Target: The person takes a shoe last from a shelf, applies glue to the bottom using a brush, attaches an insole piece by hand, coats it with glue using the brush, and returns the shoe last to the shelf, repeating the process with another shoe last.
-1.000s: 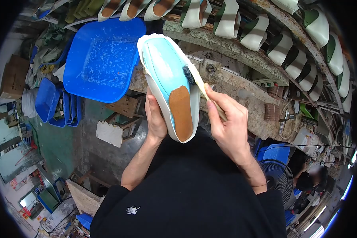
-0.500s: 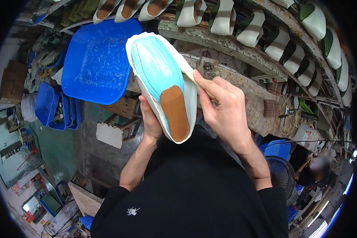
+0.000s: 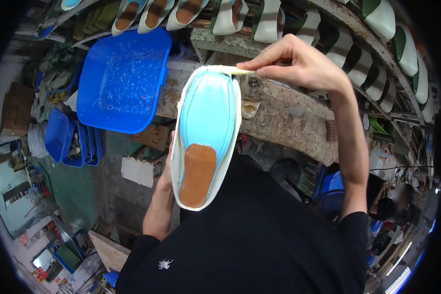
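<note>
An unfinished shoe with its bottom facing me fills the middle of the view. Its sole side is light blue with a brown heel piece, and a white upper edge runs all around. My left hand grips the shoe from behind at its left side, with most of the fingers hidden. At the toe, a pale yellow strip stretches off the shoe's edge to the right. My right hand pinches the strip's outer end between thumb and forefinger.
A blue tub stands at upper left, above smaller blue bins. White shoes line curved racks overhead. On the worn bench sits a small cup. A black fan and another person are at right.
The shoe has turned more upright and come lower. My right hand has moved up and right from the shoe's side to its toe, drawing the strip outward.
</note>
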A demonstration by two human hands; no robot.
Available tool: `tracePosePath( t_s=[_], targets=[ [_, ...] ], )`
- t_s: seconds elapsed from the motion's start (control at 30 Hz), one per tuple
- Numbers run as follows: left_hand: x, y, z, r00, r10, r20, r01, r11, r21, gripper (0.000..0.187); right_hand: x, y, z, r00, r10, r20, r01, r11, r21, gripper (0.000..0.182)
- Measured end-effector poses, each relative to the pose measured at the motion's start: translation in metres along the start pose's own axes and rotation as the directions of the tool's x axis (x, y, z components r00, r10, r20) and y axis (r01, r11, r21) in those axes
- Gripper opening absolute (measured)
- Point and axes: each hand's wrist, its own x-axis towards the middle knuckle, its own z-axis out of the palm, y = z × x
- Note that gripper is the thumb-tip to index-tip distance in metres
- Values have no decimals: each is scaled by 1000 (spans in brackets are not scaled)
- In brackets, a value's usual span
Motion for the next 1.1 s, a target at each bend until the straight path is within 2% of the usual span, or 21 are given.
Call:
tracePosePath(
  t_s=[0.1,0.2,0.3,0.33,0.47,0.53,0.57,0.63,0.67,0.73,0.77,0.8,0.87,0.97,1.1],
  targets=[
    [-4,3,-2,999,-31,16,32,999,-28,83,9,1,-9,997,-26,77,31,998,-63,31],
    [-5,5,-3,998,-54,19,55,998,-45,80,11,-24,1,1000,7,4,-6,988,-157,28],
    [-6,4,-8,998,-69,16,70,995,-68,77,-4,-27,8,991,125,-44,-131,972,-195,29],
    [-8,4,-10,997,-73,13,74,995,-71,76,-7,-17,12,997,11,-71,-27,975,-220,30],
    [-10,3,-11,997,-82,12,82,993,-80,75,0,-17,15,997,38,-73,-48,989,-138,29],
    [-7,5,-12,997,-79,10,80,994,-71,75,1,-10,13,996,6,-86,-7,1000,-8,29],
    [-8,6,-12,997,-80,8,80,994,-75,75,-3,-2,6,999,41,-30,-41,999,-5,28],
    [-7,9,-16,997,-74,3,74,994,-78,75,-13,2,3,1000,-23,-4,23,999,32,32],
    [-10,10,-17,997,-74,-1,74,994,-81,75,-14,3,3,1000,11,-1,-11,995,96,32],
    [-14,10,-16,996,-84,-4,83,993,-79,75,-8,-3,-6,985,136,109,-135,991,-15,31],
    [-14,10,-15,996,-85,-3,84,994,-76,74,-6,14,-2,998,-26,58,20,996,92,31],
    [-15,11,-15,996,-86,-3,86,994,-73,74,-2,15,-7,998,-24,54,19,996,89,31],
    [-17,12,-15,996,-86,-10,85,994,-70,74,8,11,-16,966,-34,255,-11,985,175,31],
    [-21,13,-14,995,-93,-19,92,994,-61,74,16,3,-21,894,-40,446,-58,977,203,33],
    [-24,14,-13,995,-90,-37,88,994,-56,74,32,-21,0,834,-215,508,102,965,240,33]
  ],
)
